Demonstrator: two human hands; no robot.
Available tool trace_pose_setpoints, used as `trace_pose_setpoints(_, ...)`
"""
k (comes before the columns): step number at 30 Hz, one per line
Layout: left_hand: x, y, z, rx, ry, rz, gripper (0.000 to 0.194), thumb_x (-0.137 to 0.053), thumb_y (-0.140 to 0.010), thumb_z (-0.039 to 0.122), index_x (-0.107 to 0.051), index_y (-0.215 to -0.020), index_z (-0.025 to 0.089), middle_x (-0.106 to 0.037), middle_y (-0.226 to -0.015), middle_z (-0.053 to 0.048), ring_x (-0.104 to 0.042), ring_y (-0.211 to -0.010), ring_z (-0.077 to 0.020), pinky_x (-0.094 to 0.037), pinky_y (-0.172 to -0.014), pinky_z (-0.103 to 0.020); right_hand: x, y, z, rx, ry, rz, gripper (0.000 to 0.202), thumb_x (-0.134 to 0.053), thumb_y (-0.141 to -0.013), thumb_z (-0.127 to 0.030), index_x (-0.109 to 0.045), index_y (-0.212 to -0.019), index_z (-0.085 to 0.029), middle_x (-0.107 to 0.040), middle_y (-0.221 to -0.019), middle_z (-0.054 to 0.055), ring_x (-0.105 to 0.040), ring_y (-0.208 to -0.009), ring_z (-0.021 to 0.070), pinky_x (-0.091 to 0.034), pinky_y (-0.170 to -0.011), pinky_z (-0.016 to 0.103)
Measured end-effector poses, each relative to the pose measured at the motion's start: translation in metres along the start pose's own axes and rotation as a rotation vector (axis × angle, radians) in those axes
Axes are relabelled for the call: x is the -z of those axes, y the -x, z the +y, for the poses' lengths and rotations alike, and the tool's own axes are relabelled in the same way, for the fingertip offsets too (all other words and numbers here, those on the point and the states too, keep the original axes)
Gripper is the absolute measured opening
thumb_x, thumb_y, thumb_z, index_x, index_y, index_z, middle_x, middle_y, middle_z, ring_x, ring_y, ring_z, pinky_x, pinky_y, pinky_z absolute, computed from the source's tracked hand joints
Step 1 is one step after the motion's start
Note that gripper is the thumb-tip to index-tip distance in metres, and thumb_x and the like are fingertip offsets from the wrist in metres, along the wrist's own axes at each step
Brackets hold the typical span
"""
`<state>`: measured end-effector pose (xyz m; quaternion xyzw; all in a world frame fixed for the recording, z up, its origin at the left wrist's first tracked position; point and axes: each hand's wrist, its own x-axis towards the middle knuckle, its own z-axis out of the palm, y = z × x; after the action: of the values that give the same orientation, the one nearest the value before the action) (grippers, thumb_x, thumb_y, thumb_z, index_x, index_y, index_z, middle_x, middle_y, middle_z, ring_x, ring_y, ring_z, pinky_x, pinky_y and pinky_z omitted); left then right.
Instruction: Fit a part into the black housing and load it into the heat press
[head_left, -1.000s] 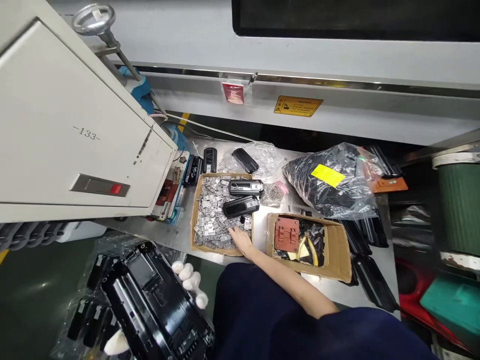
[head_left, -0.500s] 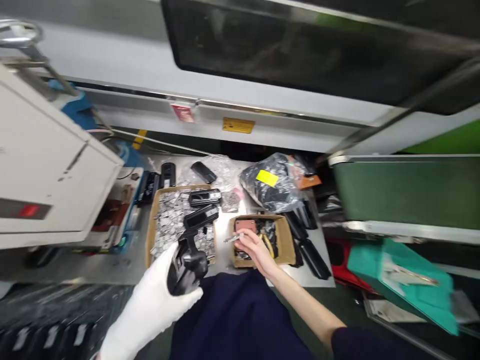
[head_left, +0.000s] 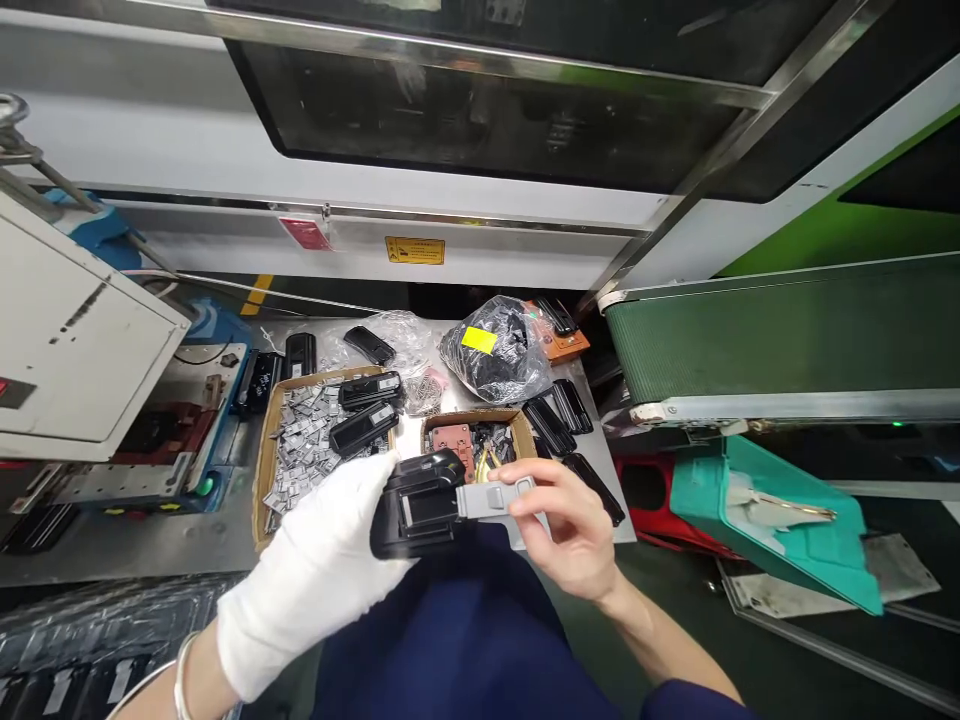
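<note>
my left hand point(head_left: 322, 580), in a white glove, has its grip closed around a black plastic housing point(head_left: 416, 503), held up over my lap in front of the surface point(head_left: 187, 515); my bare right hand point(head_left: 574, 530) pinches a flat grey metal piece point(head_left: 491, 498) between thumb and fingers, and its left end touches the housing's right side. beyond my hands, on the surface, an open cardboard box point(head_left: 262, 470) is filled with a loose heap of small grey metal pieces point(head_left: 304, 455), and two black housings point(head_left: 364, 410) lie across the top of that heap at the box's right end. just to the right stands a smaller cardboard box point(head_left: 517, 428) that holds a reddish-brown block point(head_left: 454, 440), some dark small parts and something yellow that i cannot make out. behind it a clear plastic bag point(head_left: 499, 360) with a yellow label is stuffed with black parts, and a second, flatter clear bag point(head_left: 401, 335) lies to its left with one black part resting on it. several more black housings lie loose to the right of the small box, near the surface's edge. further right, off the surface, a green conveyor belt point(head_left: 787, 335) runs above a teal bin point(head_left: 780, 520) with a pale piece inside
</note>
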<state>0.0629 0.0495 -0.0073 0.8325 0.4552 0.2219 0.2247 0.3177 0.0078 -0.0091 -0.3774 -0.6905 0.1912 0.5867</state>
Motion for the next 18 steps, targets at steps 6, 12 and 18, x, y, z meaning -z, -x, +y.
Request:
trace_pose_setpoints(6,-0.006,0.009,0.017,-0.109,-0.140,0.010,0.035,-0.061,-0.093,0.025,-0.055,-0.127,0.026,-0.069,-0.118,-0.007,-0.071,-0.102,-0.0242,-0.064,-0.090,-0.044,0.017,-0.004,0.003,0.289,0.175,-0.347,0.022,-0.051,-0.101,-0.008,-0.070,-0.110,-0.015,-0.074,-0.112,0.014,-0.075,-0.104,0.0194,-0.064,-0.090,0.028)
trace_pose_setpoints(12,-0.018,0.003,0.024,-0.380,-0.430,0.187,0.038,-0.042,-0.089,0.011,-0.053,-0.125,0.003,-0.070,-0.104,-0.022,-0.073,-0.091,-0.0344,-0.066,-0.078,-0.052,-0.003,-0.018,-0.019,0.455,0.345,-0.546,0.025,-0.046,-0.108,-0.008,-0.071,-0.107,-0.009,-0.077,-0.099,0.011,-0.071,-0.088,0.0183,-0.062,-0.080,0.029)
trace_pose_setpoints(18,-0.022,0.004,0.019,-0.281,-0.372,0.215,0.033,-0.054,-0.092,0.019,-0.054,-0.124,0.009,-0.069,-0.109,-0.019,-0.072,-0.096,-0.0332,-0.065,-0.084,-0.051,0.006,-0.011,0.004,0.373,0.334,-0.524,0.026,-0.050,-0.108,-0.016,-0.069,-0.126,-0.012,-0.075,-0.129,0.010,-0.060,-0.136,0.0228,-0.051,-0.116,0.040)
